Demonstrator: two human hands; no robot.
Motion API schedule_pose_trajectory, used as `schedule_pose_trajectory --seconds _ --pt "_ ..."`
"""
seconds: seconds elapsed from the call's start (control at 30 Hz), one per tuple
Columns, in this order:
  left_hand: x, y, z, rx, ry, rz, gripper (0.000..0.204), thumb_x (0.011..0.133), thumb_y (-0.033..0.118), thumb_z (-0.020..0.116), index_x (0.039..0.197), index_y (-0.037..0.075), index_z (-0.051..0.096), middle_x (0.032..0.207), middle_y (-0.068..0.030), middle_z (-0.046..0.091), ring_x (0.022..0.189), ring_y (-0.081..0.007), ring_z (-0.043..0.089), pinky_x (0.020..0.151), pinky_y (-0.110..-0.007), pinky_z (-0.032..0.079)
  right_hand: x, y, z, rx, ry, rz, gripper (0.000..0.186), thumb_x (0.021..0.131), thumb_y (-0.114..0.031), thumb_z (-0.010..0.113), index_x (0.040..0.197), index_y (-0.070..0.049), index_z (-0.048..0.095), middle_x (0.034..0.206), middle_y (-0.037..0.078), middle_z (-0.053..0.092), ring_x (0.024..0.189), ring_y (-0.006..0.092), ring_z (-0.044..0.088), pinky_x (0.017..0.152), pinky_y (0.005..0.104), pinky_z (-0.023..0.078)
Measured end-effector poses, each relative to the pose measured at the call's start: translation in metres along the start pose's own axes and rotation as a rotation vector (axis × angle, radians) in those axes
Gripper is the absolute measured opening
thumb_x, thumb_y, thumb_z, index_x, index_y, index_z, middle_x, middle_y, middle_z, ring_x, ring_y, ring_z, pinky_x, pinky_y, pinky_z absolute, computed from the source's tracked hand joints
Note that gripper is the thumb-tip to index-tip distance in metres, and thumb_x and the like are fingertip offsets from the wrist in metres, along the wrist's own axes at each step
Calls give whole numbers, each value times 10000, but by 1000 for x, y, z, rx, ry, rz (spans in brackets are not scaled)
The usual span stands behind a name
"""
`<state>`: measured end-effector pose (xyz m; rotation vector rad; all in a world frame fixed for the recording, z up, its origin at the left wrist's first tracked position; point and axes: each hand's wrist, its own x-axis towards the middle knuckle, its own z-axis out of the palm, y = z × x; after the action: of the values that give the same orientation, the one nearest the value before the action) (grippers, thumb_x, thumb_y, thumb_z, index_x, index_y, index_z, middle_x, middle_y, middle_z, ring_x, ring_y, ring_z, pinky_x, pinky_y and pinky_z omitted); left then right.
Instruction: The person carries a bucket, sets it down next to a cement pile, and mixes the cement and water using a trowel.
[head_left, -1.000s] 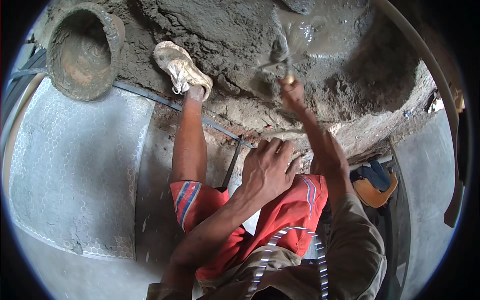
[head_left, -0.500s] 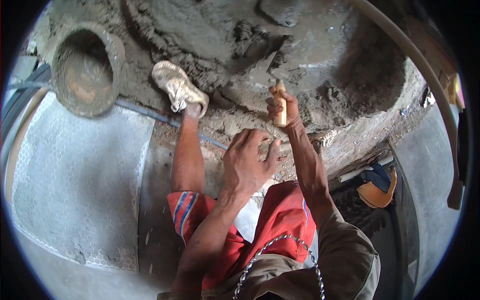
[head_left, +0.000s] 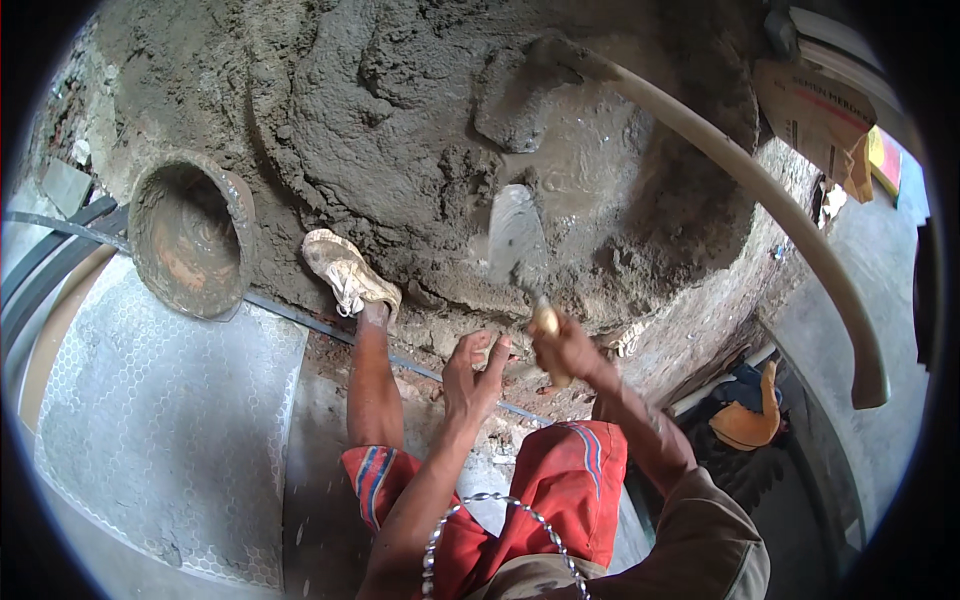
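Note:
My right hand [head_left: 565,345] grips the wooden handle of a trowel [head_left: 517,230], whose wet blade lies in grey mortar [head_left: 370,110] above it. Just left of it, my left hand [head_left: 475,370] is raised with fingers apart and slightly curled, holding nothing. A long wooden tool handle [head_left: 740,170] rises out of the mortar and runs down to the right; its head is coated and hard to make out. My shoe [head_left: 350,275] is planted at the lower edge of the mortar.
A mortar-crusted bucket [head_left: 190,230] is at the left, beside dark bars [head_left: 60,270] and a grey honeycomb-patterned sheet [head_left: 160,420]. A paper sack [head_left: 810,110] lies at upper right. An orange object with dark cloth [head_left: 745,420] sits low at right.
The view has tilted, so more mortar shows and surroundings sit lower in the picture. The trowel blade has turned and now shows its flat face in the mortar. My left hand stays open.

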<state>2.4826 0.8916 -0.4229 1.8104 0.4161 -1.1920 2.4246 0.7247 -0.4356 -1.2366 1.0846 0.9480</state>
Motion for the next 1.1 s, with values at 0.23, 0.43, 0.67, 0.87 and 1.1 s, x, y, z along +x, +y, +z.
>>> schedule_pose_trajectory --seconds 0.23,0.43,0.67,0.87,1.1 --pt "12 22 -14 -581 -18 -240 98 859 130 536 909 56 497 719 -9 527 616 -84 529 552 -215 428 -50 -119 -18 -957 -113 -714 663 633 -329 714 1203 -76 489 1159 155 494 1077 337 466 919 418 379" --pt "12 35 -30 -506 -13 -150 116 844 116 544 914 43 488 723 -34 543 583 -120 566 536 -242 455 26 -252 -161 -1498 658 70 573 679 -222 657 1204 -106 460 1094 195 545 1071 322 501 880 433 412" --pt "20 40 -32 -442 -45 -125 184 841 156 555 969 42 488 724 -44 544 539 -108 550 467 -256 451 26 -298 -197 -1857 629 -252 620 630 -317 682 1188 -119 499 1047 146 590 962 330 568 833 412 456" --pt "15 41 -29 -439 55 -29 174 871 215 516 911 51 476 623 -25 496 507 -91 486 454 -253 408 -13 -380 -197 -1905 765 -362 555 664 -215 650 1192 -120 510 974 132 611 905 295 591 826 410 452" --pt "15 44 -27 -631 -9 -137 198 900 256 479 919 59 494 666 -3 477 567 -76 450 506 -232 391 35 -327 -190 -1734 932 -1022 359 704 -101 554 1062 -82 538 975 125 583 980 286 510 862 392 386"
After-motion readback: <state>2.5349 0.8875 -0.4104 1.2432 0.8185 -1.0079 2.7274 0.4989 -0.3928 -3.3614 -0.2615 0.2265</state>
